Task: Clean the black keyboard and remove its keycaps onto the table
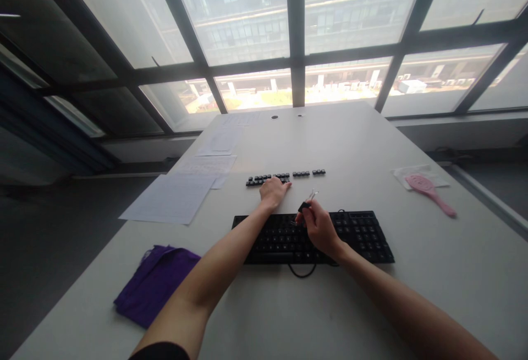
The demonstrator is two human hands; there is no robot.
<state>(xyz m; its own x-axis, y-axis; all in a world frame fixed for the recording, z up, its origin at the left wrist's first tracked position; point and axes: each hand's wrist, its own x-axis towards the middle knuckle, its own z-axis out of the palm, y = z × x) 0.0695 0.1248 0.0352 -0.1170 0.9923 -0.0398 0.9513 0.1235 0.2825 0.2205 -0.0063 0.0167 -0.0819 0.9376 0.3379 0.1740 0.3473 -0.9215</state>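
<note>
A black keyboard [272,239] lies in front of me on the white table. My right hand [319,229] is closed above its middle, gripping a small wire keycap puller [313,194] with a black part at the fingers. Beyond the keyboard, loose black keycaps [256,180] are lined up in two rows. Over the right part of these rows, my left hand [273,190] reaches down with curled fingers. Its fingertips are hidden, so anything held there cannot be made out. Smaller keycap groups, one in the middle [301,173] and one at the right [319,172], continue the line.
A folded purple cloth [157,280] lies at left, beside my left forearm. Paper sheets [169,197] spread along the table's left edge. On the right, a pink hairbrush [429,192] rests partly on a white wrapper [439,177]. A black cable [302,276] loops out under the keyboard's front.
</note>
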